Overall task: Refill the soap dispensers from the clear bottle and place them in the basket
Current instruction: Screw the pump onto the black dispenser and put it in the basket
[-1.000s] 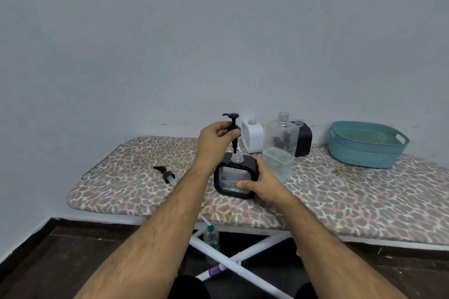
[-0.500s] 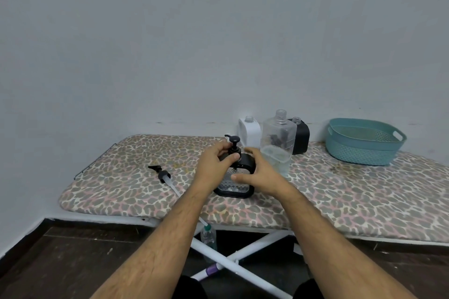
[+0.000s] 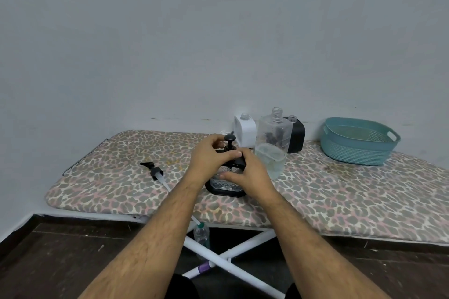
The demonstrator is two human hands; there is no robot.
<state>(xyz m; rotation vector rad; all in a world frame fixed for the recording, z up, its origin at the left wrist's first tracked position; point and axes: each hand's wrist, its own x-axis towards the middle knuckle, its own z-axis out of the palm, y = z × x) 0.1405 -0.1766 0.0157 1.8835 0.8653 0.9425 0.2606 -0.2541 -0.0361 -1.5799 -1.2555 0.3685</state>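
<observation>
Near the ironing board's (image 3: 340, 204) front edge, our left hand (image 3: 206, 165) pinches the pump head (image 3: 229, 139), its stem upright over the black dispenser (image 3: 224, 188). Our right hand (image 3: 250, 175) grips that dispenser's body, directly below. The basket (image 3: 359, 150) sits at the board's far right corner, nearer the right hand.
</observation>
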